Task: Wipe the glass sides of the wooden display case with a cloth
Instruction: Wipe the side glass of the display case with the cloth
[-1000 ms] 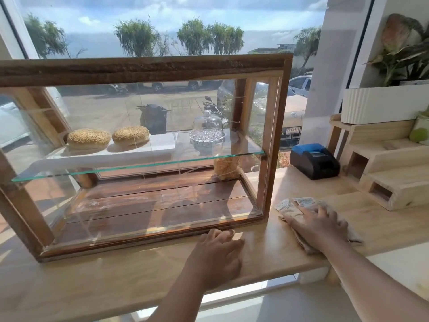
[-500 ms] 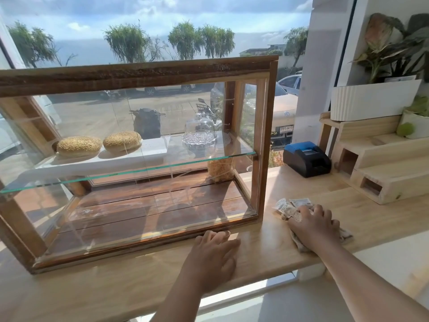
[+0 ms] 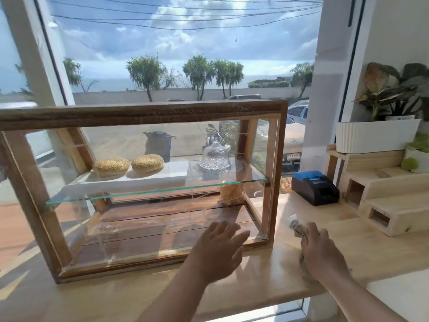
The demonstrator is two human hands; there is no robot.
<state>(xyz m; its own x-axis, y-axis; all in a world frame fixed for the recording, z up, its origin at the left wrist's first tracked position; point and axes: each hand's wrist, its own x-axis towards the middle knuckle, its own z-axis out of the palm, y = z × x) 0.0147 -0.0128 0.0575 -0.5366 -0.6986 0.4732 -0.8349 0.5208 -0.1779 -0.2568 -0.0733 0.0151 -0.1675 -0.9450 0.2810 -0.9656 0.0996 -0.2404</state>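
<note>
Standing on the table (image 3: pixel 116 296), the case (image 3: pixel 148 112) fills the left, with buns and a glass dome on its shelf. Left hand (image 3: pixel 218 249) hovers spread wide at the lower front glass, empty. Right hand (image 3: pixel 321 251) presses the crumpled cloth (image 3: pixel 298 226) to the table just beside the case. Hard wiping could shove the case or rattle the dome.

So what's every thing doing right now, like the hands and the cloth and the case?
Left hand: open, fingers spread, in front of the case's lower glass.
Right hand: closed on the cloth.
Cloth: bunched, on the counter.
Display case: upright on the counter.
Glass dome: upright on the glass shelf.
Two buns: side by side on the white tray.
</note>
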